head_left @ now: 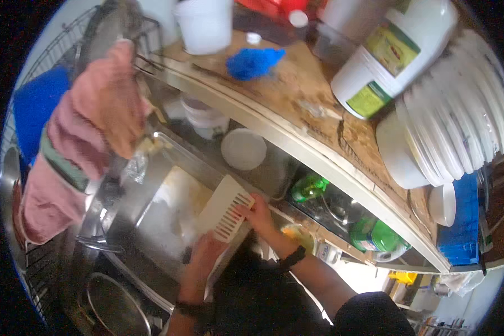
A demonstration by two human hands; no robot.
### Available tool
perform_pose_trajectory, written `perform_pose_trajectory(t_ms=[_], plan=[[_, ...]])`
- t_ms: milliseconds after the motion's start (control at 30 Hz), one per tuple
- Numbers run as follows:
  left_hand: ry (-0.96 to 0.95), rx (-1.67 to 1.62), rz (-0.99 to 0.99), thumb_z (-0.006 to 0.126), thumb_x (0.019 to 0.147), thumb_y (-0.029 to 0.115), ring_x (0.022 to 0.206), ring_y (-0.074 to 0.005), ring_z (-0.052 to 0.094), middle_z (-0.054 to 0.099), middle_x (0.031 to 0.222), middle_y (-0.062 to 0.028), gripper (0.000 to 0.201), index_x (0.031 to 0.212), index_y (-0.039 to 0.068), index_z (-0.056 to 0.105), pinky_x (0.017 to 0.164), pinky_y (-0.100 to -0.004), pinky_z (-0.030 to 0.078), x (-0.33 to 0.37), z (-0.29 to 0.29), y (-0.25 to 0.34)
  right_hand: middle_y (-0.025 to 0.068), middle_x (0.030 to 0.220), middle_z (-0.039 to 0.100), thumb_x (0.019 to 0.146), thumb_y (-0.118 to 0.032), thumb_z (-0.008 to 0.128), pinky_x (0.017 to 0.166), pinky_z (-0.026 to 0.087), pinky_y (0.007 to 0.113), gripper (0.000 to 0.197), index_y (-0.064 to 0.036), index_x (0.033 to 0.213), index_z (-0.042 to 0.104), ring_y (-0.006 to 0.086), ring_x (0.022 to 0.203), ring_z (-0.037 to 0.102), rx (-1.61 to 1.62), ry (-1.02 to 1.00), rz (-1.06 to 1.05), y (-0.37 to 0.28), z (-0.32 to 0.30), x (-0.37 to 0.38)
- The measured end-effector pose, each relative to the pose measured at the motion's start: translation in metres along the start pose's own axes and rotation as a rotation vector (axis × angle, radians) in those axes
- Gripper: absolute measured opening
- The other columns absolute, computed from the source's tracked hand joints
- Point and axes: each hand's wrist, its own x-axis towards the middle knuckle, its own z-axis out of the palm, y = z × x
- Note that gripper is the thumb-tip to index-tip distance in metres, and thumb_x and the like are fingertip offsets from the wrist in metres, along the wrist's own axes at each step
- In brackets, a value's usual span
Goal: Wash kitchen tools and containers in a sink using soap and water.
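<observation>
A flat cream-coloured panel (221,204) with a row of parallel slots, like comb teeth, is tilted above the metal sink (171,280). My right hand (256,215) grips its slotted side, fingers bent over the slots. At its lower end my left hand (207,252) has hold of the same panel; blur partly obscures those fingers. Under and behind the panel lies a pale, shiny sheet or tray (171,210) in the basin. The tap (98,238) stands on the sink's left side.
Pink and brown towels (78,140) hang over a wire rack at left. Above the sink, a wooden shelf (297,89) carries a white jug (395,59), stacked white lids (453,112) and a blue cloth or glove (255,63). Beneath it are a round white tub (243,149) and green bottles (375,234).
</observation>
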Motion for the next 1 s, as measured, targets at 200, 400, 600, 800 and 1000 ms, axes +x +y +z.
perform_pose_trajectory(t_ms=[200,400,600,800,1000], plan=[[-0.095,0.142,-0.018,0.052,0.085,0.009,0.072,-0.0103,0.056,0.057,0.092,-0.0069,0.016,0.098,0.002,0.051,0.058,-0.0190,0.047,0.057,0.111,-0.051,0.0211,0.107,0.054,0.079,-0.024,0.058,0.090,0.037,0.039,0.049,-0.0008,0.119,0.043,0.0359,0.104,0.050,-1.260,0.382,-0.253,-0.018,-0.161,0.019],[-0.223,-0.045,-0.171,0.059,0.080,0.012,0.089,-0.0153,0.056,0.055,0.098,-0.0068,0.032,0.109,0.006,0.047,0.076,-0.0274,0.050,0.107,0.164,-0.150,0.0215,0.108,0.054,0.080,-0.024,0.058,0.089,0.038,0.040,0.048,-0.0004,0.119,0.042,0.0361,0.104,0.050,-1.257,0.245,-0.144,-0.031,-0.223,0.022],[-0.188,-0.557,-0.200,0.057,0.080,0.004,0.089,-0.0136,0.054,0.052,0.098,-0.0061,0.034,0.111,0.005,0.044,0.074,-0.0259,0.051,0.104,0.140,-0.209,0.0221,0.109,0.053,0.080,-0.023,0.057,0.089,0.038,0.040,0.048,0.0000,0.119,0.042,0.0363,0.105,0.049,-1.151,0.112,-0.095,-0.026,-0.230,-0.043],[-0.197,-0.768,-0.575,0.057,0.082,0.014,0.086,-0.0130,0.054,0.053,0.095,-0.0069,0.030,0.109,0.005,0.046,0.070,-0.0226,0.048,0.096,0.144,-0.194,0.0227,0.110,0.052,0.081,-0.023,0.056,0.089,0.038,0.040,0.048,0.0004,0.120,0.041,0.0365,0.105,0.049,-1.124,0.028,-0.042,-0.034,-0.232,-0.045],[-0.433,0.494,-0.269,0.053,0.085,0.027,0.081,-0.0150,0.055,0.057,0.092,-0.0090,0.031,0.104,0.003,0.051,0.073,-0.0268,0.045,0.126,0.145,-0.157,0.0232,0.111,0.051,0.081,-0.022,0.056,0.089,0.039,0.041,0.048,0.0008,0.120,0.041,0.0367,0.106,0.048,-1.175,-0.011,-0.013,-0.062,-0.232,-0.001]])
